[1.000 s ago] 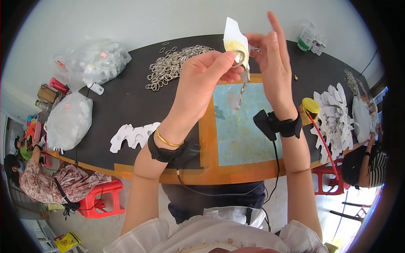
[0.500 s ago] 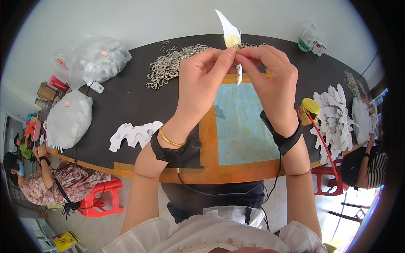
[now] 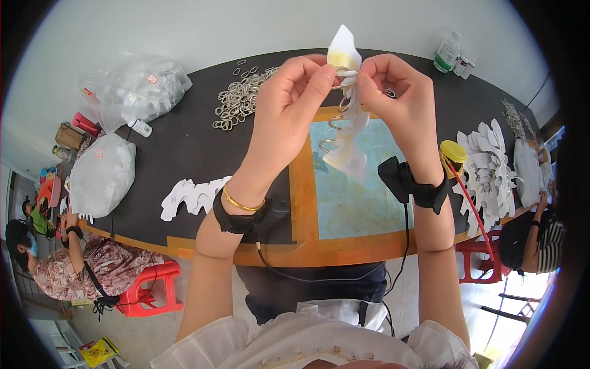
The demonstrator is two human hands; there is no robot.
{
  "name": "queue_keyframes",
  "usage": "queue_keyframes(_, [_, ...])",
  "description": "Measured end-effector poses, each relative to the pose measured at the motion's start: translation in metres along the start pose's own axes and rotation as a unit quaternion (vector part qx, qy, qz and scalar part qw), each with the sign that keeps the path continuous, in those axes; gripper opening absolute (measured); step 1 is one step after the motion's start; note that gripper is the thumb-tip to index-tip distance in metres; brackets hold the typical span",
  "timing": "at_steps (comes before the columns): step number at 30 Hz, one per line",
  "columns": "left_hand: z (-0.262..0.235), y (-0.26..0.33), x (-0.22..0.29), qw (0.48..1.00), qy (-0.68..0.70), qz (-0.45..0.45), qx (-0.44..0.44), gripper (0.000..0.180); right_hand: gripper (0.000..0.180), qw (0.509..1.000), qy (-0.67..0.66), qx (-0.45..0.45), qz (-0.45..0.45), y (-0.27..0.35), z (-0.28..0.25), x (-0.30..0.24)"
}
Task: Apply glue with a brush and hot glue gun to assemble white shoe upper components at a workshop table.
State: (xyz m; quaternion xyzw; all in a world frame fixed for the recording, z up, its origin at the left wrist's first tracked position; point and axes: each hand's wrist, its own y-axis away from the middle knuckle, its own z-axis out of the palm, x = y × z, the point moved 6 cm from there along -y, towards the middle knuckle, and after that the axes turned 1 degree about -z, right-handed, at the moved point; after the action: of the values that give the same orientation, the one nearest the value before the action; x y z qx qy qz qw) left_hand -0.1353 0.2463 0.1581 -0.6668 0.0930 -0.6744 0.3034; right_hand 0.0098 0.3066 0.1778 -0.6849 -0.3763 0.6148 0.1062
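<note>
Above the far part of the table, both my hands are closed around one white cut strip [image 3: 351, 126] with a scalloped edge. Its upper tip carries a yellowish smear, and several metal rings [image 3: 327, 146] hang along its left side. My left hand [image 3: 284, 114] pinches a metal ring between thumb and forefinger at the strip's upper part. Against the strip's right edge, at the same height, my right hand [image 3: 402, 101] pinches the white material. The exact contact of the fingertips is partly hidden. Below lies a stained light-blue sheet [image 3: 356, 203], taped to the table.
A heap of metal rings [image 3: 238, 101] lies beyond my left hand. White cut pieces lie at left [image 3: 192, 198] and in a pile [image 3: 488, 166] at right, beside a yellow-lidded jar [image 3: 453, 151] with a red stick [image 3: 472, 206]. Plastic bags [image 3: 103, 175] stand left; people sit at both sides.
The strip has turned, so its lower part and row of rings now show below my hands. My right hand has shifted slightly right, and my hands are a little farther apart.
</note>
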Motion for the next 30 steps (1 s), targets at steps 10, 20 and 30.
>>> queue_keyframes(10, [-0.005, 0.001, -0.006, 0.997, -0.052, -0.046, -0.024, 0.017, 0.012, 0.983, 0.095, 0.040, -0.155, 0.003, -0.001, -0.017])
queue_keyframes(20, [0.006, 0.006, 0.008, 0.982, -0.185, 0.048, 0.000, 0.018, 0.010, 0.894, 0.313, 0.057, -0.314, 0.017, 0.013, -0.031])
queue_keyframes(30, [0.006, 0.005, -0.006, 0.996, 0.023, -0.055, -0.065, 0.030, 0.013, 0.993, -0.113, 0.004, 0.023, 0.004, 0.004, 0.003])
